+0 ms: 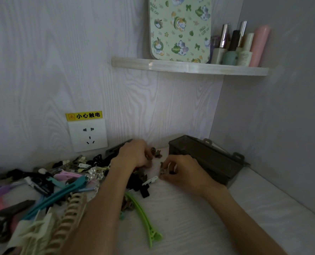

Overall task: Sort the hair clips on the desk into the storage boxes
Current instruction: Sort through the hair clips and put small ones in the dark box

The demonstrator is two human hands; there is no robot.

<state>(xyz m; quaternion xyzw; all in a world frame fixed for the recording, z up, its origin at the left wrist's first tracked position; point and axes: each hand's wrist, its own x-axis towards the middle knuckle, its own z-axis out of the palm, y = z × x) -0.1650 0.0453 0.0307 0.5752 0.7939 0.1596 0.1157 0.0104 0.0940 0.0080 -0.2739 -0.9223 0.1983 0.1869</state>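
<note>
Between my hands, small dark clips (155,153) lie on the desk (189,208); left hand (136,153) curls around some, right hand (178,170) pinches one beside the box (208,161), likely for dropping in.

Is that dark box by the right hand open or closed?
Open. The dark storage box shows its top rim and inner walls, with its lid hanging behind it. Whether anything lies inside cannot be told.
</note>
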